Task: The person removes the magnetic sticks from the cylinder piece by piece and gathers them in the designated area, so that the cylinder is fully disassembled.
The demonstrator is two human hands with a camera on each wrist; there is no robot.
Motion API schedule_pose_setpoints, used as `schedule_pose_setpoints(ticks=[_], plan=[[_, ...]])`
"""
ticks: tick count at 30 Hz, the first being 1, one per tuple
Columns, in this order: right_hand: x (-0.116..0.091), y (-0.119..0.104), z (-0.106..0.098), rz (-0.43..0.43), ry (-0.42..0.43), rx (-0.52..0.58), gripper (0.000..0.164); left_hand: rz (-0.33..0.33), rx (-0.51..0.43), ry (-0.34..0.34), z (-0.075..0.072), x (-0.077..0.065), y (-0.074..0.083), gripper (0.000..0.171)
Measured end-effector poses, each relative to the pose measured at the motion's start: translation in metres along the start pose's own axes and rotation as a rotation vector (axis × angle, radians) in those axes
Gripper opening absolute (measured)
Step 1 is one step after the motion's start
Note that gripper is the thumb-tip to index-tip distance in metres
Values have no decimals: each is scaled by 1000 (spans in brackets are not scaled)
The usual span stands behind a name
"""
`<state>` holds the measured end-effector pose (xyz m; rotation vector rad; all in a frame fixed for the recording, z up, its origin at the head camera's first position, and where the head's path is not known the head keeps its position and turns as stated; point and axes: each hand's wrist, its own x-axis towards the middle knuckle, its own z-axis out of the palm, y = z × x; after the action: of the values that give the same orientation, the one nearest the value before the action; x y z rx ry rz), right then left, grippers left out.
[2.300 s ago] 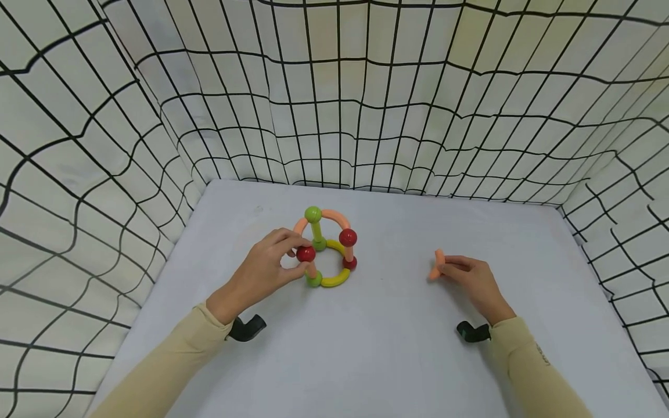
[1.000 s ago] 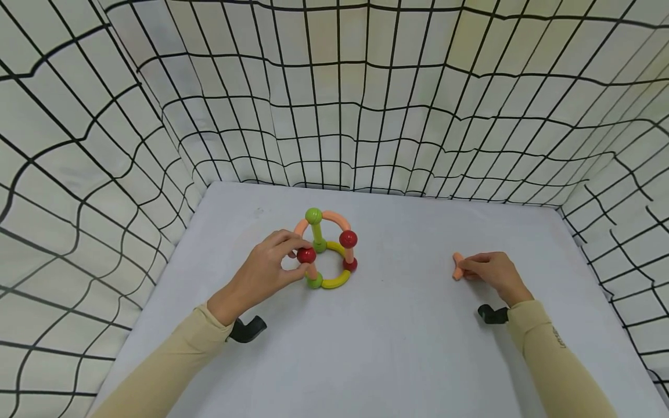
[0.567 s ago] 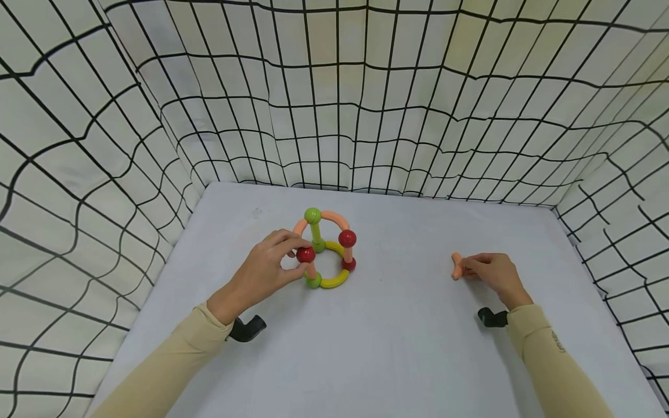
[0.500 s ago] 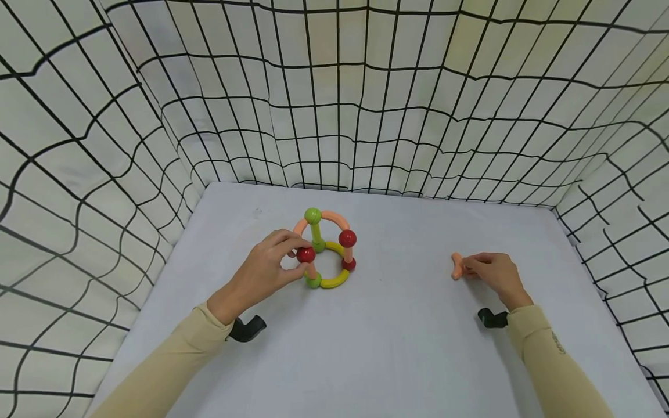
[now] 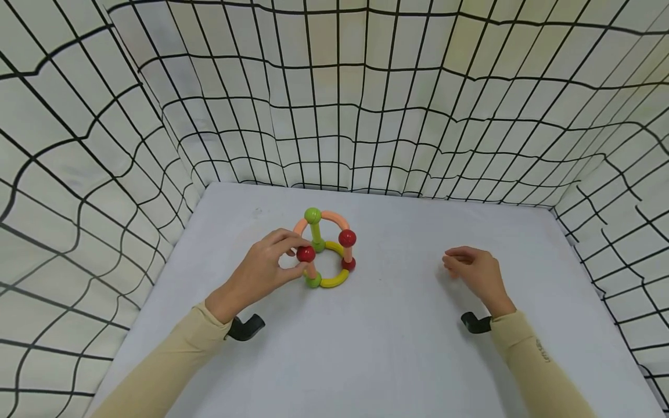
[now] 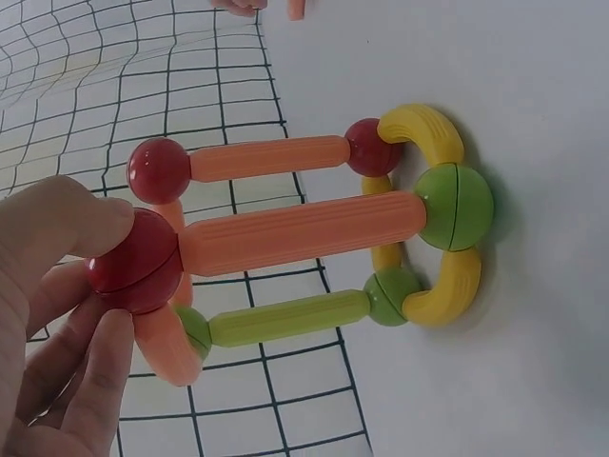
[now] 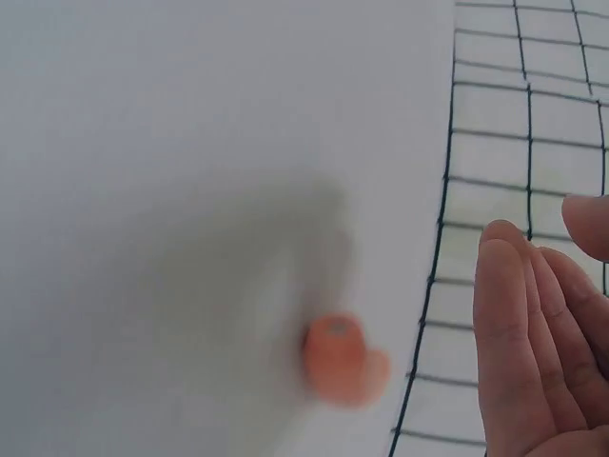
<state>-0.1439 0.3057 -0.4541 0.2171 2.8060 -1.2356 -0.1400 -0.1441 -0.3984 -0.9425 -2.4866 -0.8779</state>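
Note:
My left hand [image 5: 263, 264] pinches a red ball [image 5: 306, 253] at the near upper corner of a toy frame of balls and rods. In the left wrist view, an orange rod [image 6: 304, 233] joins that red ball to a green ball [image 6: 457, 207] at the base. Curved yellow pieces [image 5: 335, 281] form a ring at the bottom, resting on the table. To the right, my right hand [image 5: 475, 276] is above the table, thumb apart from its fairly straight fingers [image 7: 504, 333]. A blurred orange curved piece [image 7: 335, 360] shows apart from those fingers in the right wrist view; the head view mostly hides it.
A white table [image 5: 366, 348] spreads under both hands. Black netting [image 5: 340, 122] over pale walls rises along its back and sides. A dark curved attachment sits by the left wrist [image 5: 248, 327] and another by the right wrist [image 5: 475, 322].
My right hand has shifted left, and the orange curved piece it pinched no longer sticks out from its fingertips; its fingers have let go. The left hand and the frame stay in place.

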Motion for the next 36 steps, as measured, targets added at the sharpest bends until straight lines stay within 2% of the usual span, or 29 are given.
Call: schedule_pose_setpoints(ticks=[5, 11, 13, 15, 19, 23, 26, 33, 36], plan=[[-8, -18, 19, -98, 21, 14, 38, -19, -5, 6, -3, 0, -2, 37], [-19, -46, 38, -209, 48, 32, 29, -82, -24, 36, -6, -3, -10, 31], [-23, -54, 44, -237, 63, 57, 26, -124, -47, 49, -7, -4, -13, 29], [-26, -63, 51, -283, 75, 96, 24, -193, -84, 63, -7, -6, -18, 28], [-34, -83, 66, -418, 91, 191, 29, -396, -215, 64, -7, -8, -25, 28], [-42, -106, 80, -542, 97, 203, 35, -577, -350, 42, -7, -8, -31, 30], [-46, -122, 90, -597, 85, 199, 37, -653, -453, 30, -5, -9, -34, 33], [-47, -150, 112, -684, 28, 252, 41, -753, -699, 18, 2, -10, -37, 37], [-46, -160, 121, -703, 19, 271, 41, -798, -771, 13, 4, -10, -37, 36]])
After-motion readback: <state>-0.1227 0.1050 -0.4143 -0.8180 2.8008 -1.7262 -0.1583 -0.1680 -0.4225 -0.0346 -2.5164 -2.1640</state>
